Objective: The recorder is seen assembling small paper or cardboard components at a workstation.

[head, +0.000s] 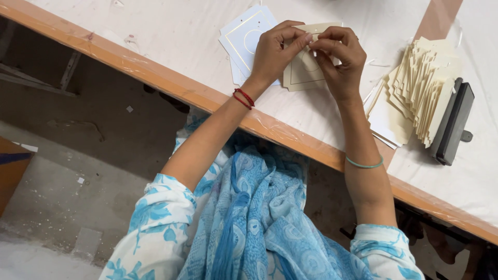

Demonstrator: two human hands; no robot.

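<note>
Pinching the top edge of a cream square card with a gold-lined circle (303, 70), my left hand (272, 52) and right hand (340, 59) meet fingertip to fingertip at upper centre, the card hanging below both grips over the bench (171, 46).

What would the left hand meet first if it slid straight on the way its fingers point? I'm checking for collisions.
The left hand points right, across the cream card. It would most likely meet the right hand's fingertips first; they look to be almost touching already.
</note>
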